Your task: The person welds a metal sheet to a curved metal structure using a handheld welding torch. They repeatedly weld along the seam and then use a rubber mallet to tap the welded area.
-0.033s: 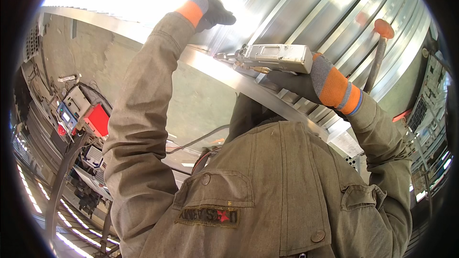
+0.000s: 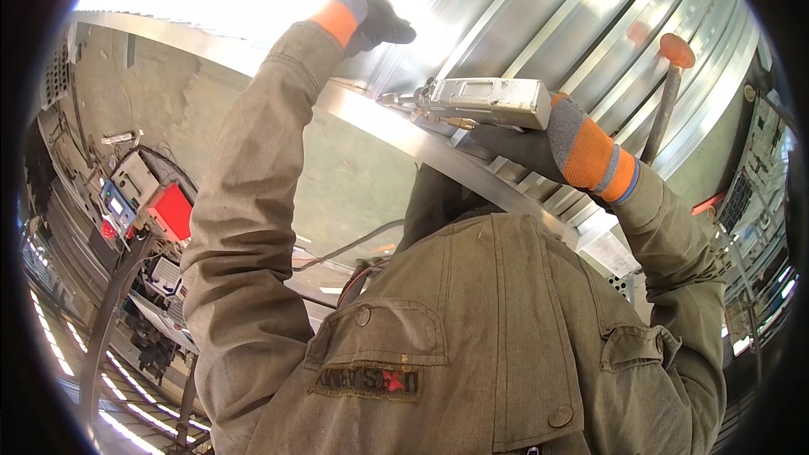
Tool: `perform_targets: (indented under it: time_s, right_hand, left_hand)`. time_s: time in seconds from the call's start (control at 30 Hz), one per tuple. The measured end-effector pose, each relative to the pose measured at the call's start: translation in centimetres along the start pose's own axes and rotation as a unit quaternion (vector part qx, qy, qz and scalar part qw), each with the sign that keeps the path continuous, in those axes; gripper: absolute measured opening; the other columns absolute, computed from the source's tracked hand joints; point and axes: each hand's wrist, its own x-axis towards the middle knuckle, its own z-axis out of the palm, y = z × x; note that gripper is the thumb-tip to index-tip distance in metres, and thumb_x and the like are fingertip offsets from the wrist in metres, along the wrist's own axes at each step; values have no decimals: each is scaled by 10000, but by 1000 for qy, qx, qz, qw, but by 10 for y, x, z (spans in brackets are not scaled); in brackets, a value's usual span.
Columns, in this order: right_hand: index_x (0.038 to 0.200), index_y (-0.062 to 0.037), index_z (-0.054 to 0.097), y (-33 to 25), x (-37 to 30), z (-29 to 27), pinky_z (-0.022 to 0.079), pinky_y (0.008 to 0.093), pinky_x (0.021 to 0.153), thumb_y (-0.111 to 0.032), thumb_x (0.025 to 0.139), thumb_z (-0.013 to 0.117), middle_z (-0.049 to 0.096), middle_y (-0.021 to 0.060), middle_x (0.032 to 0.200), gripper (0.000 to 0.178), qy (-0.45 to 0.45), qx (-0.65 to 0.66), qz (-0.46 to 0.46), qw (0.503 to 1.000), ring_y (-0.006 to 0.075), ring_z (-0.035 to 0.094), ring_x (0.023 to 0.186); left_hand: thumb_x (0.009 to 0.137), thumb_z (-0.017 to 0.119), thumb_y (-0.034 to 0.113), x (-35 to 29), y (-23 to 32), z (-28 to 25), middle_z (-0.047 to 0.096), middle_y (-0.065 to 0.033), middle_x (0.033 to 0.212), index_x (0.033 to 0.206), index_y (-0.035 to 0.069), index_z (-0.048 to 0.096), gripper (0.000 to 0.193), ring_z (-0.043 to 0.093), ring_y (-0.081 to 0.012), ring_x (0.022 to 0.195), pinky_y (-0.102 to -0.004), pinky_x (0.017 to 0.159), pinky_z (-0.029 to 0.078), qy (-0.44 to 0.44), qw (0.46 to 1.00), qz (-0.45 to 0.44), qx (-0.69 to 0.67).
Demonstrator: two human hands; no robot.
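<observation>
My right hand (image 2: 548, 141), in a grey and orange glove with dark fingers, is wrapped round a silver, box-bodied hand-held welding gun (image 2: 493, 101). The gun's nozzle points left and meets the near edge of a shiny ribbed metal panel (image 2: 581, 25), where a small bright spot shows. Above and left of the nozzle, my left hand (image 2: 379, 27) is gloved the same way. Its fingers are curled together over the panel; whatever they may hold is hidden. A pale metal edge strip (image 2: 379, 131) runs diagonally below both hands.
On the panel's right side lies a mallet (image 2: 674, 55) with an orange-red head. At the left stand a machine with a small screen (image 2: 118, 202) and a red box (image 2: 172, 212). A dark cable (image 2: 350, 246) crosses the floor near my body. Racks (image 2: 746, 185) line the right rim.
</observation>
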Motion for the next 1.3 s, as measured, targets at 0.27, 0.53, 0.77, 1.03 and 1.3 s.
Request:
perform_targets:
  time_s: [0.27,0.53,0.77,1.03,1.3]
  right_hand:
    - [1410,-79,729,-11,-2,-2,633,273,644,-315,1031,810,823,71,992,454,-19,-8,56,998,117,771,783]
    - [1401,-99,740,-4,-2,1,623,342,729,-518,1028,744,816,96,980,561,-20,28,26,999,191,777,807]
    - [1387,-107,739,-5,0,2,619,343,723,-487,1048,741,813,90,976,509,-5,-18,-8,1000,183,764,795]
    - [1390,-98,748,-2,-2,0,619,301,722,-313,1030,798,818,69,999,422,6,-59,-21,998,130,753,813]
    - [1353,-92,760,2,-3,-2,637,353,786,-470,1049,750,830,104,1022,484,-3,-70,-29,997,217,795,871]
  left_hand:
    - [990,649,658,7,-8,1,788,-149,1045,1141,27,809,669,725,-317,955,-507,861,580,-7,1000,8,1]
    - [978,658,659,19,-12,3,798,-171,1202,1257,40,795,693,739,-338,1097,-496,948,579,-25,1000,-12,14]
    - [965,689,665,10,-8,-2,801,-162,1140,1222,23,792,700,739,-330,1034,-496,929,583,-31,999,-14,-25]
    - [853,946,318,-12,18,4,815,-14,1058,1053,97,876,306,675,-142,945,-320,842,538,80,984,-92,-128]
    - [842,956,359,-15,18,2,822,-20,1087,1060,101,877,347,692,-147,992,-310,852,540,81,987,-73,-115]
